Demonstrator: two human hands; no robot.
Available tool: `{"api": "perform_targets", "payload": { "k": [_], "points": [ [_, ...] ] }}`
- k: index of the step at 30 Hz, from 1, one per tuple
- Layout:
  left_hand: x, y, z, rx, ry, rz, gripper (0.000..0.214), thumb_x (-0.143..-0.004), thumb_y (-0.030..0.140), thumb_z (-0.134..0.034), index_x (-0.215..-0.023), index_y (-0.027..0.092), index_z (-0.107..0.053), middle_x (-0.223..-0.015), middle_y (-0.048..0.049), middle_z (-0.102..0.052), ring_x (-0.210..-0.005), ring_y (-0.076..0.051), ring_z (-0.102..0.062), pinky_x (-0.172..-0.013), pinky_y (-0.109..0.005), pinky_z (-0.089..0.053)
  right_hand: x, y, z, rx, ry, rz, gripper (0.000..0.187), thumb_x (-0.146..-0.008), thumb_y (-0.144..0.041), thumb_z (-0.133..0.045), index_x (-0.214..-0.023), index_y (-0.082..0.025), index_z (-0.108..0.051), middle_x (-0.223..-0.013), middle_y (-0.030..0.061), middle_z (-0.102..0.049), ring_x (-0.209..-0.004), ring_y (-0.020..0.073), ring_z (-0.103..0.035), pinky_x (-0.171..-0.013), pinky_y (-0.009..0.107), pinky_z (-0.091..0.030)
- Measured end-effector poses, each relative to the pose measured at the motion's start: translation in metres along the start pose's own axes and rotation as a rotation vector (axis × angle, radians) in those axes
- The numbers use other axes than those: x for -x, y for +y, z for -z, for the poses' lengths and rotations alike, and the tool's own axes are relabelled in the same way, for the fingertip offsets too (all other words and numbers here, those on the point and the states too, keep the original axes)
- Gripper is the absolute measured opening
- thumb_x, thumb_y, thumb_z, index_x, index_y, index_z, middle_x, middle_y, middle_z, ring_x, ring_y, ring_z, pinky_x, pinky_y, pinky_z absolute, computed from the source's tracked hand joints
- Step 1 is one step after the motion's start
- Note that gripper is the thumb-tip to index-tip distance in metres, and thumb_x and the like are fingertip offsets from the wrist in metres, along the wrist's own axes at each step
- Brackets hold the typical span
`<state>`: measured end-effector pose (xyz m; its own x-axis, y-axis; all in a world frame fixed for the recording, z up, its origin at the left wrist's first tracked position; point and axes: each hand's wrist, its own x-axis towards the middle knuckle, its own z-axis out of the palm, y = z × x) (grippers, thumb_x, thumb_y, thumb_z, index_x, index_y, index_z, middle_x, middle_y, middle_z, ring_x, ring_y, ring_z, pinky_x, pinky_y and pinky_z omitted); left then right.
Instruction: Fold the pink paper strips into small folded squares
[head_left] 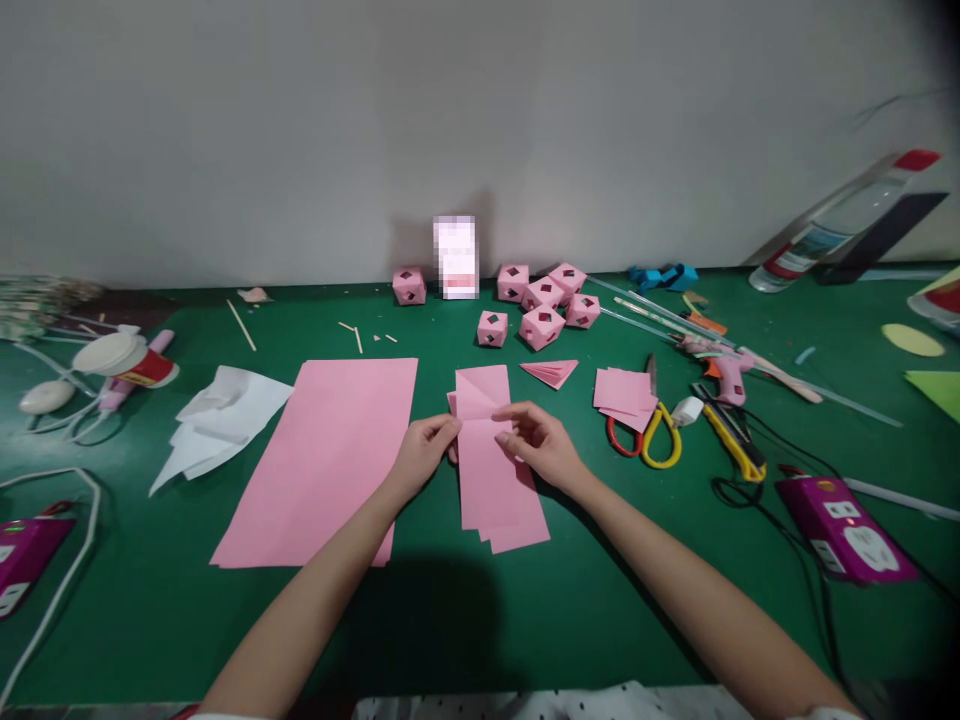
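Both hands are working at a narrow pink paper strip (495, 470) lying on the green surface (150, 600). The strip's long axis is running away from the person, its far end pointing toward the wall and its near end fanning slightly to the right over other strips beneath it. The left hand (424, 450) is pinching the strip's left edge, its fingers (448, 428) closed on the paper. The right hand (540, 445) is resting on the strip's right side, fingers curled and pinching a small fold near the middle. Just left of the strip, a large pink sheet (322, 460) is lying flat. Beyond it, pink paper cubes (544, 300) are sitting in a cluster. To the right, scissors (649, 435) are lying beside a stack of pink squares (622, 392), with a glue gun (724, 370) farther right.
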<state>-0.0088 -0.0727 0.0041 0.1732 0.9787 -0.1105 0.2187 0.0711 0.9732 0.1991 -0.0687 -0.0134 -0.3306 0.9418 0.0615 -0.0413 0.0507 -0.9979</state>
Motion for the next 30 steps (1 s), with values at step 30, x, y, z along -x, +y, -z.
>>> {"api": "perform_targets", "payload": {
  "k": [30],
  "points": [
    [0.014, -0.006, -0.012, -0.54, 0.315, -0.656, 0.009, -0.08, 0.023, -0.068, -0.089, 0.024, -0.072, -0.085, -0.0037, -0.058, -0.09, -0.019, -0.053, -0.083, -0.036, -0.046, 0.0, -0.004, -0.003, 0.295, -0.029, 0.093, 0.019, -0.085, -0.033, -0.063, -0.096, -0.021, -0.071, -0.092, 0.0065, -0.068, -0.076, 0.0157, -0.062, -0.066, 0.029, -0.05]
  ]
}}
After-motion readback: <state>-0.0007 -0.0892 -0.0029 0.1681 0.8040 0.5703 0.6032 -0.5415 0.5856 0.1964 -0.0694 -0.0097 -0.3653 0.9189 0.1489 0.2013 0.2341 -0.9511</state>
